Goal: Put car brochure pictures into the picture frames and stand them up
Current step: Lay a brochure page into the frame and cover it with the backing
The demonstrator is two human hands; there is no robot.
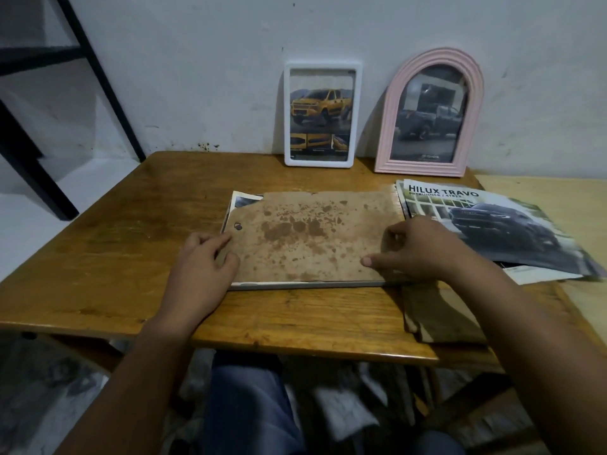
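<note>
Two frames already stand against the wall at the table's [131,205] far edge, each with a truck picture inside: a white frame [323,114], rectangular with rounded corners, and a pink frame [430,114], arched and ribbed. The third frame [308,284] lies face down near the front of the table, only its thin grey edge showing under a backing board [312,234]. That board looks like stained brown fibreboard, matte and blotched, chipped at its far left corner, where a picture [244,202] peeks out beneath. The left hand [205,254] pinches the board's left edge with curled fingers; the right hand [417,249] presses the right edge, thumb flat on the board, fingers bent over the side. The step seems to be seating the board. To do it well, I would square the picture first, since its exposed corner suggests it may sit skewed, then press evenly along both edges so the worn board does not flex or crumble. Glossy brochures [486,224] fan out just right of the frame, and a torn brown scrap [440,316] lies at the table's front edge.
</note>
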